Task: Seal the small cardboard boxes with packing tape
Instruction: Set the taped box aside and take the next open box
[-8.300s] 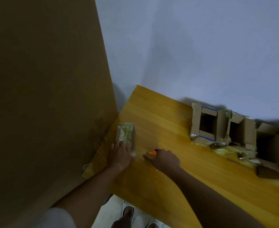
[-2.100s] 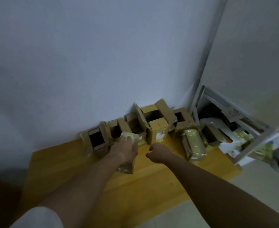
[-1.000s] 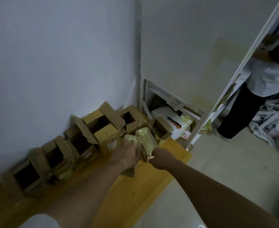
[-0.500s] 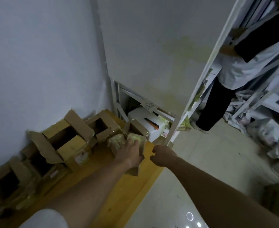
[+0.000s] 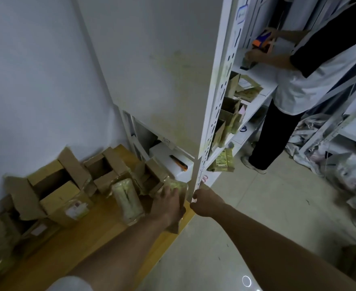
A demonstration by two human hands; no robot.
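Note:
My left hand (image 5: 168, 204) grips a small cardboard box (image 5: 180, 186) wrapped in yellowish packing tape, at the right end of the wooden table (image 5: 78, 244). The box hangs partly past the table's edge. Just left of it a second taped box (image 5: 126, 198) lies on the table. My right hand (image 5: 206, 202) is a curled fist beside the held box, close to the white shelf post (image 5: 212, 114); nothing shows in it. Several open cardboard boxes (image 5: 53, 192) stand along the wall, flaps up.
A white metal shelving unit stands right of the table, with a white box (image 5: 172, 162) on its low shelf and cardboard packets above. Another person (image 5: 298, 80) stands at the shelves. Plastic bags (image 5: 351, 171) lie on the tiled floor at right.
The view has swung right along the table to the shelving. My left hand has carried the taped box to the table's right end, past the other taped box. My right hand stayed curled alongside.

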